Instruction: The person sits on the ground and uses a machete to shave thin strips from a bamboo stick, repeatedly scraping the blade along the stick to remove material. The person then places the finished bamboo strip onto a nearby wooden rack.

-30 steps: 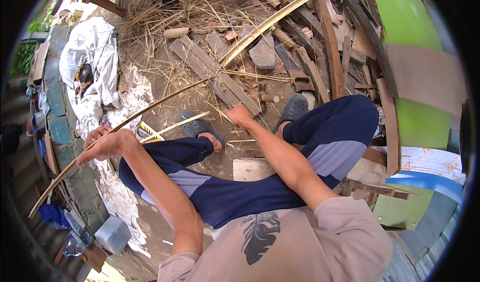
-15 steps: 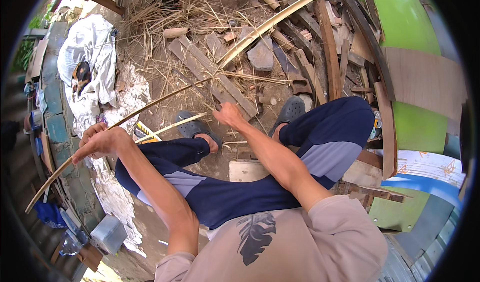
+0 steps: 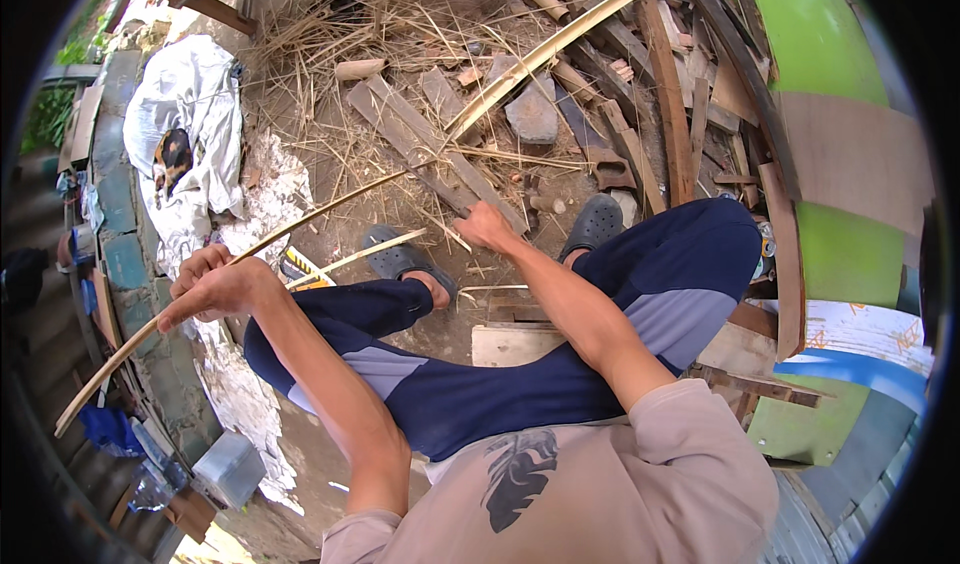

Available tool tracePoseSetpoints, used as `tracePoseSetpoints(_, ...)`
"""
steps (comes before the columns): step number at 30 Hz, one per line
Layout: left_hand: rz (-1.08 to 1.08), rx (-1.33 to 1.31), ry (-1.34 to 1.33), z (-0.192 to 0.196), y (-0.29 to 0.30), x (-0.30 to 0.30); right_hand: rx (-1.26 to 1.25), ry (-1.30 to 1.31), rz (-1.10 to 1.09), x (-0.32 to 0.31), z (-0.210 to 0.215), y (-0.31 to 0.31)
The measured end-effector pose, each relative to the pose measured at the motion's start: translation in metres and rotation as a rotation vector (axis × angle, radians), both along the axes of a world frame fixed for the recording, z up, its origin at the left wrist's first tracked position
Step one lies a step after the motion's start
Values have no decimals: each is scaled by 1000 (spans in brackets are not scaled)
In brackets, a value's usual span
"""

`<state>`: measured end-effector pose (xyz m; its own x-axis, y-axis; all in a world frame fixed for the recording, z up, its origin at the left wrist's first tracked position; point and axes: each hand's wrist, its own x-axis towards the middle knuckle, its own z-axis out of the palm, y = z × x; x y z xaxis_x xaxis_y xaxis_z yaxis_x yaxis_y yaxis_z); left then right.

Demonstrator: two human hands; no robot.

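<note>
My left hand (image 3: 222,286) is closed round a long, thin bamboo strip (image 3: 330,204), whose near end sticks out past the thumb to the lower left. Its far end meets a wider split bamboo piece (image 3: 550,49) that slants up to the far right; whether the two are still joined I cannot tell. My right hand (image 3: 487,228), ahead of my knees, grips a dark, narrow tool that looks like a knife (image 3: 455,202). Its blade points away to the left, close to the strip, and blends with the boards behind. Another pale strip (image 3: 365,256) lies near my left shoe.
Bamboo shavings (image 3: 300,39), flat boards (image 3: 400,129), a grey stone block (image 3: 531,114) and a handsaw (image 3: 600,154) lie ahead. Long timbers (image 3: 665,94) and green panels (image 3: 840,244) fill the right. A cat (image 3: 172,161) rests on white cloth (image 3: 200,84) at the left.
The whole view has shifted slightly. The knife in my right hand has drawn back toward me, its blade showing less past the strip. My left hand keeps its hold.
</note>
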<state>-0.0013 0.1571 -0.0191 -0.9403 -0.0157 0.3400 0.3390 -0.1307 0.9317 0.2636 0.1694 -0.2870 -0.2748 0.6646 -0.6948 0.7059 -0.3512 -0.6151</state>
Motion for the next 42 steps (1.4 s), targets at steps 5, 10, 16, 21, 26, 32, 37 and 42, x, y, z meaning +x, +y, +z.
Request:
tracePoseSetpoints(5,57,22,23,4,5,4,80,66,89,-34,54,7)
tracePoseSetpoints(10,8,40,29,4,8,8,307,214,207,-54,85,3)
tracePoseSetpoints(16,-140,51,7,6,6,10,20,-79,3,7,-4,1)
tracePoseSetpoints(21,-92,61,23,6,9,13,73,-101,23,-16,36,-1)
tracePoseSetpoints(26,-141,72,33,5,11,14,220,157,129,-50,88,4)
tracePoseSetpoints(32,-143,81,23,7,17,19,56,-155,-66,10,-37,-18)
tracePoseSetpoints(37,-127,80,31,4,9,11,-260,-134,-83,30,-47,-14)
tracePoseSetpoints(42,-11,25,57,10,15,21,-176,0,-187,-5,-19,-25)
